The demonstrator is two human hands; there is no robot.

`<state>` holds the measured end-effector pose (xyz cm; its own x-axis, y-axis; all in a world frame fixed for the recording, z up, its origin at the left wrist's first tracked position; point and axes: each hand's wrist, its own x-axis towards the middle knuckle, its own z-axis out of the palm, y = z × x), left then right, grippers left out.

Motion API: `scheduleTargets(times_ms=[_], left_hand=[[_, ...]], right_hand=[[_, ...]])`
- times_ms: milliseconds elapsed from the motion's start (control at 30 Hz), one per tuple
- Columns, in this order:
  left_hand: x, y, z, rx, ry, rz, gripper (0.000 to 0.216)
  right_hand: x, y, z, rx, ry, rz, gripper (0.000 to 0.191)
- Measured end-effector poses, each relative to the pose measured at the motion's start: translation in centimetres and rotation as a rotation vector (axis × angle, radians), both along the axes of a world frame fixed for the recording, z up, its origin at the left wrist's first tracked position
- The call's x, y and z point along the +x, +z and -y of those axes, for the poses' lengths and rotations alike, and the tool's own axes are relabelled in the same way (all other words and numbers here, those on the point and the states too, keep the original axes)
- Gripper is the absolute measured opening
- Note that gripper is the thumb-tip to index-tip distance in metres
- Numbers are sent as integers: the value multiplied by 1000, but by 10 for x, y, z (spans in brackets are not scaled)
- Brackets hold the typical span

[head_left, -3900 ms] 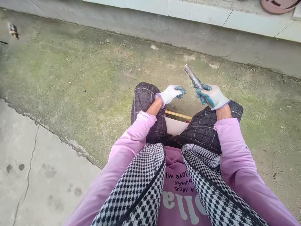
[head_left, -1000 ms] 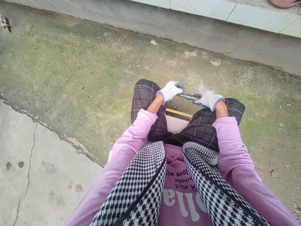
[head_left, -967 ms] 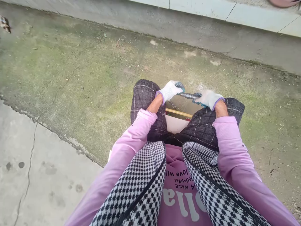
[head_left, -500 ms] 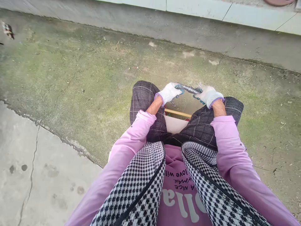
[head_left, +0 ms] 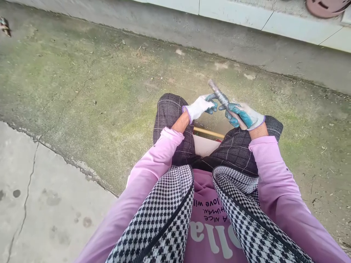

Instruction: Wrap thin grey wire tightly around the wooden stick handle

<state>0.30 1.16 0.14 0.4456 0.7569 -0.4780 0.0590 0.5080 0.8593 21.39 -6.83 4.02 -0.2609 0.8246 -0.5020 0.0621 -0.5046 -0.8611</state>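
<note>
Right hand (head_left: 246, 114), gloved, curls around a wire-wrapped stick (head_left: 223, 100) slanting toward eleven o'clock; the left hand (head_left: 201, 107) bends its fingers just beside it, though whether they pinch anything I cannot tell. Working the wire (head_left: 221, 97) seems the step in hand, calling next for a steady right grip. Mossy concrete ground (head_left: 109, 87) spreads around, with a tiled ledge (head_left: 233, 14) at twelve o'clock.

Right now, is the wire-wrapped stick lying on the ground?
No, the right hand holds the wire-wrapped stick near one end, up off the ground.
</note>
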Motion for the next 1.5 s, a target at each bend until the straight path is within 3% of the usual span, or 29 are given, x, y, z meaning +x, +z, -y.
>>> scheduleTargets(times_ms=[133,233,400,567,733,800,900,967,1067,1167,1233,1400,1500], left_hand=[[-1,-3,-3,-4,-28,113,33],[1,-5,-2,-70,47,128,20],[7,-6,2,-20,140,-23,17],[13,-5,5,37,188,-95,16],[14,-4,0,25,198,-76,12],[12,-3,-1,25,191,-47,14],[10,2,0,19,140,-1,13],[9,6,3,18,124,-4,9],[10,11,4,23,188,-37,15],[10,15,2,0,250,-57,17],[9,17,-1,-37,230,-37,15],[5,17,3,-41,108,2,12],[6,12,8,-12,33,-22,12]], right_hand=[[1,2,3,2,-11,50,60],[0,-3,1,-34,36,85,62],[-10,-22,-11,-25,89,327,40],[-21,-28,-25,143,-14,611,37],[-22,-22,-26,338,41,872,28],[-21,-21,-21,283,22,742,27],[-19,-23,-14,137,1,374,45],[-21,-26,-13,83,6,254,52],[-26,-33,-18,132,-40,443,42],[-30,-38,-24,297,-116,719,30],[-30,-40,-24,329,-145,718,26],[-24,-31,-18,196,-287,209,54],[-16,-18,-12,168,-268,-37,68]])
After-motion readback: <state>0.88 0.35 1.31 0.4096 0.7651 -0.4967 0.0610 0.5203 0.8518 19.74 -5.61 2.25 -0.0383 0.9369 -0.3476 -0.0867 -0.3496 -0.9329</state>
